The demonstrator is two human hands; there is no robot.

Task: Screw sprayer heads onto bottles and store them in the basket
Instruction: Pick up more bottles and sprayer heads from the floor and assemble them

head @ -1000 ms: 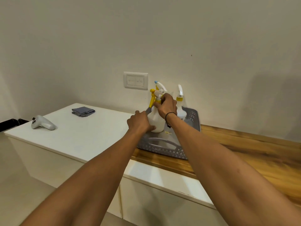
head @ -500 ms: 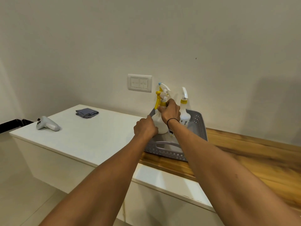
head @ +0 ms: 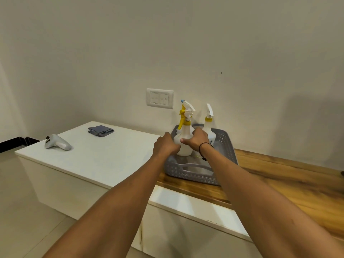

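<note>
A white spray bottle (head: 185, 138) with a yellow-and-white sprayer head stands upright inside the grey perforated basket (head: 197, 175). My left hand (head: 165, 145) grips its body from the left and my right hand (head: 198, 139) grips it from the right. Behind it another sprayer head with a blue tip (head: 187, 105) pokes up; its bottle is hidden. A third white bottle (head: 209, 125) with a yellow collar and white sprayer stands at the basket's back right.
The basket sits on a wooden counter (head: 279, 175) against the wall. To the left is a white counter (head: 104, 151) with a white handheld controller (head: 56, 143) and a folded grey cloth (head: 100, 130). A wall switch plate (head: 160, 98) is behind the bottles.
My right hand has slid down from the sprayer head to the bottle's body. The bottle now stands lower in the basket, with both hands around it.
</note>
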